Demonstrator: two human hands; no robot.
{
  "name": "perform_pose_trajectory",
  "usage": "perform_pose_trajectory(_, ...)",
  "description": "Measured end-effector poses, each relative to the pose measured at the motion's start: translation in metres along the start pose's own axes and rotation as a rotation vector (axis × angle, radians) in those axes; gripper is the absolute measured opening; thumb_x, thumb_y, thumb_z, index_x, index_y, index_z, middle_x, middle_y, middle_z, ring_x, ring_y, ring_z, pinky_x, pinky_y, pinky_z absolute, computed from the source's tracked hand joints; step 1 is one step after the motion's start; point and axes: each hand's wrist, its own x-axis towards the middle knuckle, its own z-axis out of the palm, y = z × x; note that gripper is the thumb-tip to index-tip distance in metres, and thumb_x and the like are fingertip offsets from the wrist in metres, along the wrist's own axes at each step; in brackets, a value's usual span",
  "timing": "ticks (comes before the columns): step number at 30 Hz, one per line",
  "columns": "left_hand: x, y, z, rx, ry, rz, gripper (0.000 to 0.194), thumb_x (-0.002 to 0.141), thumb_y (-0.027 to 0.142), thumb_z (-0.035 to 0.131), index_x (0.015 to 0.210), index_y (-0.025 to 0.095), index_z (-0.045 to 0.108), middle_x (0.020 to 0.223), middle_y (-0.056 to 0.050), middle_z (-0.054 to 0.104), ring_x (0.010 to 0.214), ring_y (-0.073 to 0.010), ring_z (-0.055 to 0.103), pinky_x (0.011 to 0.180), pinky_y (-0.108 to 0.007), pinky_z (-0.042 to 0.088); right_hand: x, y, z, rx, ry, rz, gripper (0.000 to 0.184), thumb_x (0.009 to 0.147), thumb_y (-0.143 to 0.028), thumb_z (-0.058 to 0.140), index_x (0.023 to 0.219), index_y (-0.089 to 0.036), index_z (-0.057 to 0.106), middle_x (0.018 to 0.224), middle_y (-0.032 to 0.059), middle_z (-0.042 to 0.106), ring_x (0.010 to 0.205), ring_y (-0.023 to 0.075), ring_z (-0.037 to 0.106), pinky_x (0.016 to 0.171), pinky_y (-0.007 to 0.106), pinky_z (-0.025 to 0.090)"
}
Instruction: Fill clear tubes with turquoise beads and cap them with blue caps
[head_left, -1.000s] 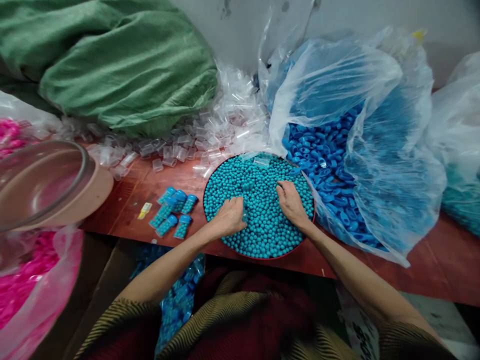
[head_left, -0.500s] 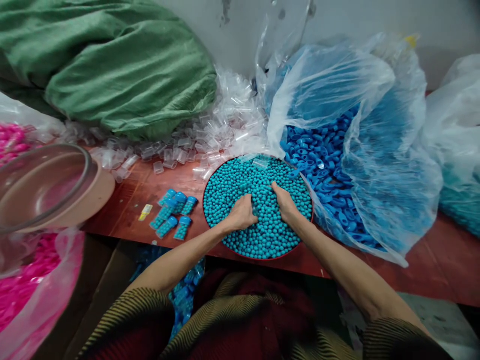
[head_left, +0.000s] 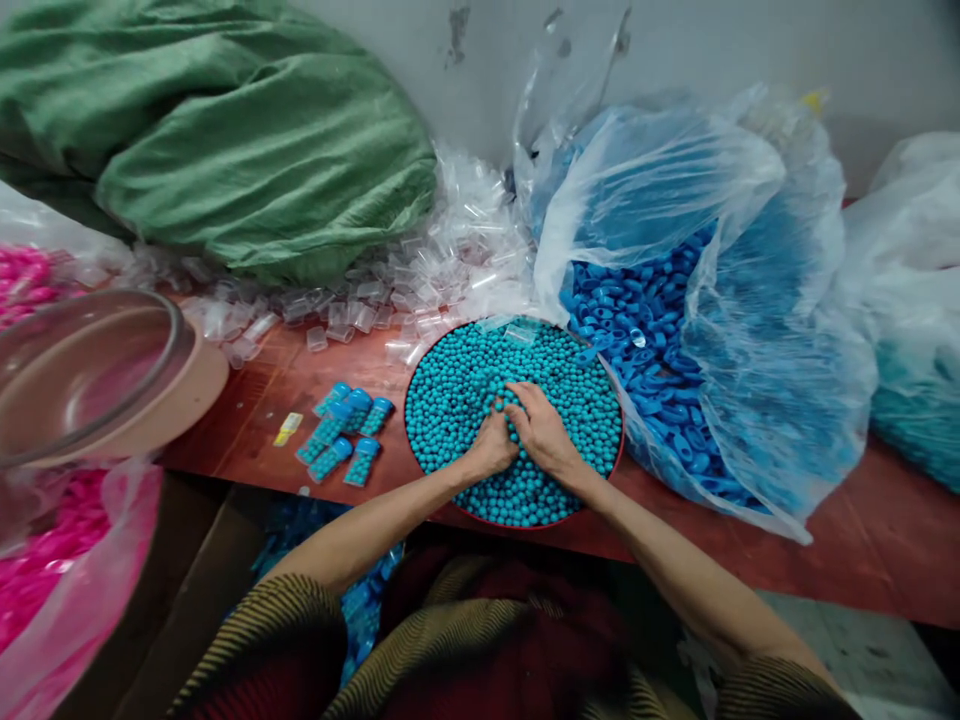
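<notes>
A round red-rimmed tray (head_left: 622, 455) is full of small turquoise beads (head_left: 450, 400). Over its middle, my left hand (head_left: 493, 442) is closed in a fist; what it grips is hidden by the fingers. My right hand (head_left: 543, 432) curls in from the right, its fingertips meeting the top of the left fist with a few beads between them. Left of the tray lie several small clear bottles (head_left: 363, 462) filled with beads and capped in blue. One clear plastic tube (head_left: 520, 330) rests on the beads near the far rim.
Many empty clear tubes (head_left: 435, 285) are heaped behind the tray. On the right, a plastic bag (head_left: 780, 380) spills blue plastic pieces (head_left: 637, 320). A green cloth sack (head_left: 262, 150) stands at back left, basins (head_left: 187, 400) at left, and a yellow-and-white piece (head_left: 287, 429) near the bottles.
My right hand has moved left from the beads to meet my left hand, its fingers now curled at the left fist. My left hand has stayed nearly in place.
</notes>
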Motion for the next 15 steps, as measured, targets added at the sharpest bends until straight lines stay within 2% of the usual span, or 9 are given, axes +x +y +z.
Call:
perform_pose_trajectory(3,-0.007,0.007,-0.007,0.108,-0.045,-0.069,0.052,0.064,0.012,0.054,0.116,0.013,0.052,0.117,-0.014,0.058,0.108,-0.0294,0.055,0.097,-0.045,0.043,0.001,0.001,-0.012,-0.139,-0.118,-0.166,0.038,0.091,-0.038,0.04,0.118,-0.019,0.06,0.126,0.0114,0.055,0.118,0.0226,0.049,0.101,0.04,0.04)
perform_pose_trajectory(5,-0.015,0.012,-0.012,0.173,0.0,-0.086,0.061,0.065,0.012,0.057,0.125,0.013,0.045,0.125,-0.015,0.051,0.11,-0.0291,0.054,0.096,-0.044,0.044,0.01,0.006,-0.029,-0.261,-0.093,-0.208,0.035,0.092,-0.032,0.04,0.116,-0.019,0.062,0.12,0.011,0.059,0.113,0.0218,0.052,0.097,0.037,0.042)
perform_pose_trajectory(7,-0.024,0.017,-0.016,0.244,0.083,-0.053,0.064,0.069,0.015,0.06,0.129,0.015,0.039,0.129,-0.014,0.046,0.116,-0.028,0.049,0.099,-0.044,0.041,0.022,0.016,-0.052,-0.457,0.019,-0.156,0.033,0.091,-0.026,0.041,0.115,-0.018,0.062,0.115,0.0121,0.061,0.106,0.0234,0.054,0.091,0.038,0.044)
perform_pose_trajectory(9,-0.032,0.021,-0.018,0.327,0.136,-0.014,0.054,0.074,0.018,0.06,0.125,0.017,0.042,0.124,-0.011,0.047,0.117,-0.0259,0.047,0.1,-0.043,0.041,0.036,0.03,-0.075,-0.727,0.058,-0.077,0.035,0.089,-0.02,0.042,0.119,-0.02,0.06,0.122,0.0138,0.057,0.106,0.028,0.052,0.085,0.042,0.043)
perform_pose_trajectory(12,-0.039,0.026,-0.02,0.455,0.16,-0.04,0.04,0.078,0.024,0.061,0.116,0.019,0.05,0.11,-0.01,0.05,0.109,-0.025,0.05,0.094,-0.04,0.043,0.052,0.052,-0.096,-0.964,-0.033,0.01,0.032,0.087,-0.018,0.043,0.112,-0.018,0.063,0.113,0.0164,0.06,0.095,0.0294,0.052,0.073,0.039,0.04)
perform_pose_trajectory(15,-0.042,0.029,-0.018,0.512,0.171,-0.078,0.038,0.08,0.03,0.061,0.116,0.021,0.052,0.106,-0.009,0.053,0.102,-0.0238,0.054,0.088,-0.036,0.046,0.058,0.062,-0.099,-1.027,-0.066,0.003,0.027,0.086,-0.021,0.045,0.101,-0.015,0.066,0.097,0.0163,0.062,0.087,0.0281,0.05,0.068,0.036,0.036)
